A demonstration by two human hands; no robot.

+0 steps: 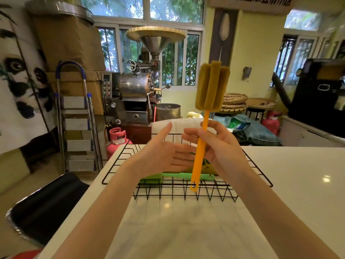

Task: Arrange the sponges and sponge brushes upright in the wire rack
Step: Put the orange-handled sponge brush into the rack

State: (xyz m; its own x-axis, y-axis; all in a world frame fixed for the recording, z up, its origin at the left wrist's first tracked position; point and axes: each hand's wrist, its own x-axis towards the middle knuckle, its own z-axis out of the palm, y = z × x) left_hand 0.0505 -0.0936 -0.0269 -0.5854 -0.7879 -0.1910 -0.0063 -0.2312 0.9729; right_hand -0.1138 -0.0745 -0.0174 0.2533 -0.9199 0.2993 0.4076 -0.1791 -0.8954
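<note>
Behind the pale counter (280,184) stands a cluttered workshop with a steel roasting machine (138,90) under tall windows. On the counter sits the black wire rack (119,157), with a green brush (179,177) lying flat inside it. The right hand (220,146) pinches the orange sponge brush (202,139) at mid-handle, fingers closed around the stem, holding it nearly upright above the rack, brown sponge head uppermost and hook end hanging just over the front wires. It looks light; the plastic handle seems stiff and the foam head soft, so the handle is the sensible place to grip. The left hand (164,156) is open and empty, palm turned towards the brush, fingers extended, hovering over the rack beside the handle.
</note>
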